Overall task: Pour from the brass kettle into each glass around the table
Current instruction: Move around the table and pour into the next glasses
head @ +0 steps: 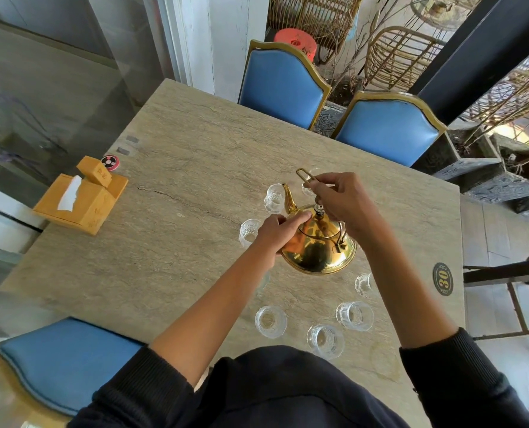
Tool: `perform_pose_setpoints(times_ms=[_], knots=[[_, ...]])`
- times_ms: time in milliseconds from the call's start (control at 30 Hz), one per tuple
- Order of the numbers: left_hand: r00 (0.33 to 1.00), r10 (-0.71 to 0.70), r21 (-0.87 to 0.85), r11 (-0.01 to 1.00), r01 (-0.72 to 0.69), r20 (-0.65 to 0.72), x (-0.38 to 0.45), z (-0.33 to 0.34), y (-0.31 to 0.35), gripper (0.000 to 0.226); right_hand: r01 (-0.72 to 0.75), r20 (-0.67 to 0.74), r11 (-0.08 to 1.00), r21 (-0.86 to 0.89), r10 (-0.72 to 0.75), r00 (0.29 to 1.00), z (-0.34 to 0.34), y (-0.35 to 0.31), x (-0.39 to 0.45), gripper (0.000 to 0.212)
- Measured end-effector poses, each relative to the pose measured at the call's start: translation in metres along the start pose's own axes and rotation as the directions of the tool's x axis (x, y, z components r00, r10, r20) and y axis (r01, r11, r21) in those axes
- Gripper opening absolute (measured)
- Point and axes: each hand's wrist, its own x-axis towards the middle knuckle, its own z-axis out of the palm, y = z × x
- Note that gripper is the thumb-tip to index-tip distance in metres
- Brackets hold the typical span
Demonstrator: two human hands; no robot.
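Observation:
The brass kettle hangs over the stone table, its spout pointing away from me toward a glass. My right hand grips the kettle's wire handle above the lid. My left hand rests on the lid rim with the index finger stretched across it. Several clear cut glasses ring the kettle: one at the left, one behind my right hand, and others near me. Whether liquid flows from the spout cannot be seen.
A wooden tissue box with a small wooden block on it stands at the table's left edge, beside a round call button. Blue chairs stand at the far side, another at my left. A number-30 sticker marks the right edge.

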Motion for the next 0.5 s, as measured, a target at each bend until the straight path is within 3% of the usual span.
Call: perform_pose_setpoints(times_ms=[300,500], knots=[[0.997,-0.071,-0.149,0.986,0.074,0.022,-0.032,-0.002,-0.043,0.072,0.029,0.112,0.998,-0.055,-0.022,0.993,0.016,0.002,-0.033,0.025],[0.993,-0.114,-0.176,0.977,0.118,0.035,-0.043,-0.003,-0.056,0.063,0.051,0.151,0.99,-0.134,-0.03,0.988,0.027,0.0,-0.041,0.025]])
